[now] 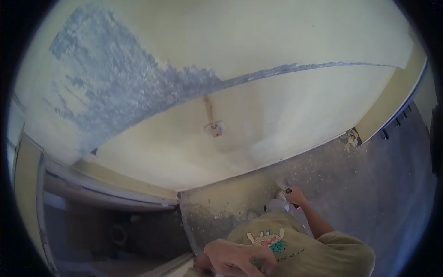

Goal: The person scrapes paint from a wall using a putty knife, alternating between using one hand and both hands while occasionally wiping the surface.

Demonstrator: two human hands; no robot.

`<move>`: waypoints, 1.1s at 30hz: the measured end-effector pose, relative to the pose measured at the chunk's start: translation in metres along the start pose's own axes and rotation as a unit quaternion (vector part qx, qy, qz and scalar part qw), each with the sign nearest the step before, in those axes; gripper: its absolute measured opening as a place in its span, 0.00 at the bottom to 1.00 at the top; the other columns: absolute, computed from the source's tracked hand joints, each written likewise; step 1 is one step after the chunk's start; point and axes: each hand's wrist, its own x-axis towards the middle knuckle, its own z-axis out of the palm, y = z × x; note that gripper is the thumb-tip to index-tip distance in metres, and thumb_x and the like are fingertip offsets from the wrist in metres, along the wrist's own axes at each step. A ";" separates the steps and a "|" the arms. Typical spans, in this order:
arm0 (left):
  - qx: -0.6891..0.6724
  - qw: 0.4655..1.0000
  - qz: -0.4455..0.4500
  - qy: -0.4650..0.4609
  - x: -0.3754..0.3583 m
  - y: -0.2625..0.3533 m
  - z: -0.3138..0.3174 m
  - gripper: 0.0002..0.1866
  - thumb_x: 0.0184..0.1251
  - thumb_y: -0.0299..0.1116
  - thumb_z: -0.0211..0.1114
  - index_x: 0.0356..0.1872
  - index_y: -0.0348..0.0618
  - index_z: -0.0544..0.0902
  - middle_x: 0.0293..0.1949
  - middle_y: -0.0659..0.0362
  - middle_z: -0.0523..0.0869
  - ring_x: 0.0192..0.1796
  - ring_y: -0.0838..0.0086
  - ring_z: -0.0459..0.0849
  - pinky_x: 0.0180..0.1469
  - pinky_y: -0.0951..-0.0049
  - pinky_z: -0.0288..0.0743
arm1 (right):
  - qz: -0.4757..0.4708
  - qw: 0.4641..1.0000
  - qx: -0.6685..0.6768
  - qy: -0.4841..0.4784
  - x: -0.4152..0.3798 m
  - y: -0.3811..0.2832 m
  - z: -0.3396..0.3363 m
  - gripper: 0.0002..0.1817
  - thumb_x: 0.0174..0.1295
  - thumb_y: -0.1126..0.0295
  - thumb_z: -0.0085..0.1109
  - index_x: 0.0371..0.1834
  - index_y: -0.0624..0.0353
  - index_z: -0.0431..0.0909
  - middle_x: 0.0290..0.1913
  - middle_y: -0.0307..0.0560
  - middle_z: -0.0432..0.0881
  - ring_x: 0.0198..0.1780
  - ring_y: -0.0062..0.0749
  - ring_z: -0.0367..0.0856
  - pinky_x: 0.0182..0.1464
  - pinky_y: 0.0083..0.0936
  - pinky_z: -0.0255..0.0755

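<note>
Scraped grey patch of bare plaster (106, 87) spreads across the pale yellow wall (277, 41). Left hand (240, 258) rests low against the olive printed T-shirt (300, 249), fingers curled; nothing visibly held. Right hand (295, 196) is closed round a dark-handled scraper (285, 188), its blade near the dusty grey concrete floor (369, 184).

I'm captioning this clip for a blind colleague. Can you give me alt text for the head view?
Seen from above through a fisheye lens, the person's right hand grips a small dark-handled tool above a dusty floor, below a yellow wall with scraped grey patches. The left hand rests against their printed shirt.
</note>
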 end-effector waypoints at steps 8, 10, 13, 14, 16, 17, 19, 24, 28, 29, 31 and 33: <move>0.070 0.991 0.105 -0.052 0.015 0.003 -0.002 0.10 0.74 0.35 0.60 0.46 0.43 0.86 0.47 0.49 0.77 0.44 0.56 0.76 0.49 0.56 0.66 | 0.259 0.965 0.025 -0.030 0.018 0.181 0.079 0.17 0.52 0.62 0.59 0.36 0.67 0.85 0.31 0.54 0.87 0.31 0.40 0.88 0.35 0.35 0.81; 0.003 0.994 0.024 -0.106 -0.006 -0.008 0.006 0.08 0.72 0.33 0.60 0.45 0.44 0.85 0.48 0.47 0.78 0.46 0.54 0.77 0.48 0.56 0.68 | 0.268 0.961 0.052 -0.049 -0.011 0.176 0.075 0.17 0.52 0.63 0.59 0.37 0.67 0.84 0.31 0.54 0.87 0.31 0.38 0.88 0.35 0.35 0.81; 0.038 0.996 0.066 -0.037 0.009 0.010 -0.001 0.08 0.72 0.31 0.59 0.46 0.45 0.85 0.50 0.46 0.78 0.47 0.53 0.79 0.48 0.54 0.70 | 0.273 0.958 0.065 -0.065 -0.029 0.187 0.084 0.16 0.52 0.64 0.59 0.37 0.67 0.83 0.31 0.53 0.86 0.29 0.36 0.87 0.34 0.34 0.82; 0.035 0.997 0.066 -0.037 0.008 0.006 0.001 0.08 0.72 0.31 0.59 0.46 0.45 0.85 0.50 0.46 0.78 0.47 0.53 0.79 0.48 0.54 0.70 | 0.266 0.961 0.053 -0.063 -0.031 0.191 0.089 0.15 0.53 0.65 0.58 0.35 0.67 0.83 0.30 0.52 0.86 0.27 0.35 0.87 0.33 0.33 0.82; 0.024 0.996 0.046 -0.066 0.004 -0.001 0.006 0.09 0.72 0.28 0.57 0.46 0.46 0.85 0.49 0.46 0.79 0.46 0.52 0.79 0.50 0.54 0.72 | 0.246 0.967 0.056 -0.046 -0.039 0.185 0.088 0.15 0.54 0.64 0.57 0.34 0.66 0.84 0.31 0.51 0.87 0.27 0.34 0.87 0.33 0.32 0.82; 0.023 0.997 0.045 -0.064 0.006 -0.001 0.005 0.09 0.72 0.28 0.57 0.46 0.46 0.85 0.49 0.46 0.79 0.46 0.52 0.79 0.50 0.54 0.72 | 0.224 0.973 0.055 -0.030 -0.041 0.180 0.086 0.15 0.55 0.63 0.57 0.32 0.66 0.84 0.32 0.51 0.87 0.27 0.33 0.87 0.34 0.32 0.82; 0.016 0.995 0.036 -0.090 0.015 0.003 -0.001 0.09 0.71 0.28 0.57 0.47 0.44 0.84 0.49 0.46 0.79 0.46 0.52 0.79 0.53 0.53 0.72 | 0.229 0.971 0.032 -0.058 -0.036 0.165 0.081 0.16 0.52 0.62 0.59 0.35 0.65 0.84 0.32 0.52 0.87 0.29 0.35 0.87 0.36 0.34 0.81; 0.117 0.993 0.035 -0.004 -0.013 0.001 0.015 0.12 0.71 0.32 0.61 0.51 0.40 0.82 0.57 0.39 0.77 0.54 0.45 0.78 0.61 0.45 0.67 | 0.209 0.970 0.037 -0.116 0.013 0.182 0.096 0.17 0.50 0.62 0.62 0.36 0.65 0.84 0.31 0.53 0.87 0.29 0.38 0.86 0.36 0.37 0.80; 0.044 0.996 -0.023 0.072 -0.031 0.002 0.029 0.15 0.71 0.34 0.62 0.54 0.39 0.81 0.59 0.38 0.76 0.57 0.42 0.77 0.64 0.41 0.64 | 0.165 0.982 0.045 -0.083 0.020 0.164 0.076 0.12 0.51 0.66 0.61 0.30 0.65 0.84 0.28 0.50 0.86 0.26 0.33 0.86 0.30 0.36 0.80; 0.029 0.996 -0.018 0.081 0.005 0.001 -0.001 0.14 0.71 0.33 0.62 0.53 0.39 0.81 0.58 0.38 0.76 0.56 0.42 0.78 0.63 0.41 0.64 | 0.150 0.984 0.044 -0.088 0.015 0.157 0.069 0.11 0.50 0.67 0.61 0.29 0.65 0.84 0.28 0.50 0.85 0.25 0.35 0.85 0.29 0.38 0.80; 0.001 0.995 -0.002 0.101 0.004 0.007 0.000 0.13 0.70 0.32 0.62 0.51 0.39 0.81 0.55 0.39 0.77 0.54 0.44 0.78 0.63 0.41 0.65 | 0.167 0.976 0.047 -0.130 0.009 0.138 0.053 0.11 0.48 0.67 0.63 0.29 0.65 0.84 0.26 0.52 0.85 0.26 0.38 0.85 0.30 0.35 0.79; -0.028 0.993 0.025 0.115 0.024 0.009 -0.019 0.11 0.70 0.31 0.62 0.50 0.39 0.81 0.53 0.40 0.78 0.52 0.45 0.79 0.62 0.41 0.66 | 0.203 0.972 0.029 -0.115 -0.019 0.091 0.018 0.11 0.50 0.67 0.62 0.28 0.65 0.84 0.25 0.52 0.84 0.25 0.37 0.84 0.30 0.35 0.79</move>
